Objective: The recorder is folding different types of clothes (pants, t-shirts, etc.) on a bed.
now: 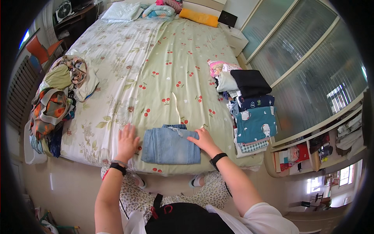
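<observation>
Folded light-blue denim jeans (171,149) lie near the front edge of the bed, their darker elastic waistband (174,126) showing at the back and a pale drawstring (176,106) stretching away over the sheet. My right hand (203,141) rests on the back right corner of the denim, thumb on top of the cloth. To the left of the jeans, my left hand (127,142) is slightly blurred, palm down over the sheet with its fingers apart, touching no garment.
Folded clothes, among them a teal printed garment (255,124) and a black one (250,83), are stacked on the bed's right side. A loose heap of clothes (51,108) lies at the left edge. Pillows (121,12) and a rolled yellow towel (198,17) lie at the far end.
</observation>
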